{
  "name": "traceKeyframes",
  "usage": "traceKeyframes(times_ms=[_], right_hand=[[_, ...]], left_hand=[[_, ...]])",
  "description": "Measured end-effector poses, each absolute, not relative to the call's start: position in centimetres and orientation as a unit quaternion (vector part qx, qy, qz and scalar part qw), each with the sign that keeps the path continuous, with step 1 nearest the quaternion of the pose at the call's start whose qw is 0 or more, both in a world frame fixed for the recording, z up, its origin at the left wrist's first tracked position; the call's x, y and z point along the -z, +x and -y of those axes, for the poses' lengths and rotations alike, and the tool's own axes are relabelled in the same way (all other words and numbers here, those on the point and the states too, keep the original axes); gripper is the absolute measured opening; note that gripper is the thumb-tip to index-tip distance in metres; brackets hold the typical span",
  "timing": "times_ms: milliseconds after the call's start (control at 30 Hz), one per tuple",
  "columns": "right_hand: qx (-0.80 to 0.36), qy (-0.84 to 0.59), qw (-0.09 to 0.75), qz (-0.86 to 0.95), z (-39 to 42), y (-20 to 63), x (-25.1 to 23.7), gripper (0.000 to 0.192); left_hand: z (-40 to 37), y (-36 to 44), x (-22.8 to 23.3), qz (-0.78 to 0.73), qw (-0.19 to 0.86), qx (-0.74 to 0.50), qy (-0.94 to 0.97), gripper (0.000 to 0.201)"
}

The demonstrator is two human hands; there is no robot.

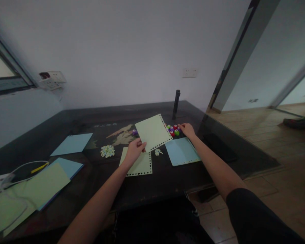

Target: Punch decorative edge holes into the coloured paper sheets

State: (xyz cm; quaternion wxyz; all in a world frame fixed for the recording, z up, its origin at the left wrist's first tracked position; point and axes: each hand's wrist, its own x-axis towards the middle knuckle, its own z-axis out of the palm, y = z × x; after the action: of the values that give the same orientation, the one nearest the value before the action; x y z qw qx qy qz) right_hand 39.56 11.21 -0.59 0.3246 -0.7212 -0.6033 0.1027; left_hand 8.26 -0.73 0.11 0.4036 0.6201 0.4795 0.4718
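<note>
My left hand holds up a pale green paper sheet by its lower corner; small holes run along two of its edges. Under that hand a second pale green sheet with a punched border lies flat on the dark table. My right hand reaches to a cluster of small coloured punches, red, green and purple, and its fingers touch them. A light blue sheet with a punched edge lies below my right wrist.
A pile of paper confetti and a smaller one lie near the sheets. Another blue sheet and a stack of green and blue paper sit at left, with a white cable. A black cylinder stands behind.
</note>
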Motion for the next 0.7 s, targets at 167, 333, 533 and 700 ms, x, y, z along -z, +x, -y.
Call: traceKeyframes(times_ms=[167,333,533,700], right_hand=[[-0.116,-0.606,0.404,0.675,-8.1,37.6,-0.8,0.033],[-0.37,-0.487,0.445,0.654,-4.7,34.6,-0.9,0.032],[-0.382,-0.485,0.494,0.612,-3.9,34.7,-0.6,0.031],[-0.354,-0.499,0.512,0.603,-2.7,35.8,-1.4,0.034]], left_hand=[[0.9,8.2,0.1,-0.477,0.405,-0.457,0.632,0.02],[1.3,8.6,0.0,-0.485,0.405,-0.422,0.65,0.02],[1.6,9.4,-0.2,-0.492,0.365,-0.408,0.677,0.024],[1.9,10.4,-1.2,-0.509,0.324,-0.397,0.692,0.025]])
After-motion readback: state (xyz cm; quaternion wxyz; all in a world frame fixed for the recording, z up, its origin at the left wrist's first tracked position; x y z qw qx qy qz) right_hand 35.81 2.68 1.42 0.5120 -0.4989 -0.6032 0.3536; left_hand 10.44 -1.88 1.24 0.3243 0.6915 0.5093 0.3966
